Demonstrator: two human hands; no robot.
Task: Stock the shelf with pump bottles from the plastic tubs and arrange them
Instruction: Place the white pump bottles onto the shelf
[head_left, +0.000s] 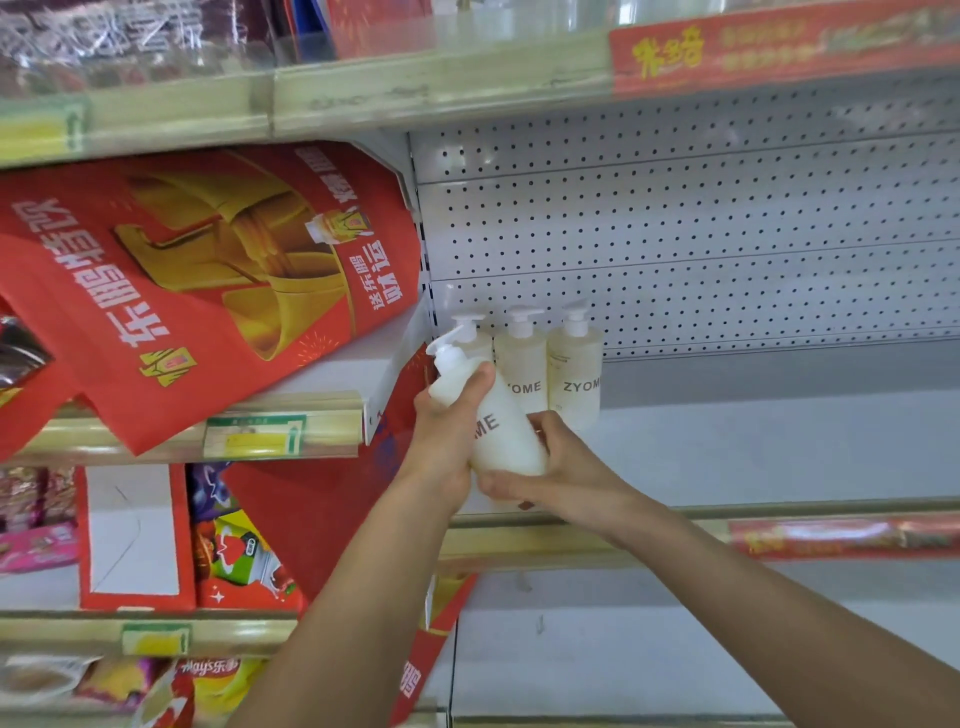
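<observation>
A cream pump bottle (506, 434) is tilted to the left in the air just in front of the white shelf (753, 447). My left hand (449, 431) grips its upper body near the neck. My right hand (566, 470) holds its base from the right and below. Three more pump bottles stand upright at the shelf's back left corner against the pegboard: one (474, 332) mostly hidden behind the held bottle, one in the middle (522, 364) and one on the right (575, 371) with a ZYOME label. No plastic tubs are in view.
A white pegboard back wall (701, 249) rises behind the shelf. Red promotional bags (208, 291) hang over the neighbouring shelf on the left. Snack packs and a red box (135, 535) fill the lower left shelves. A red price strip (841, 538) runs along the shelf's front edge.
</observation>
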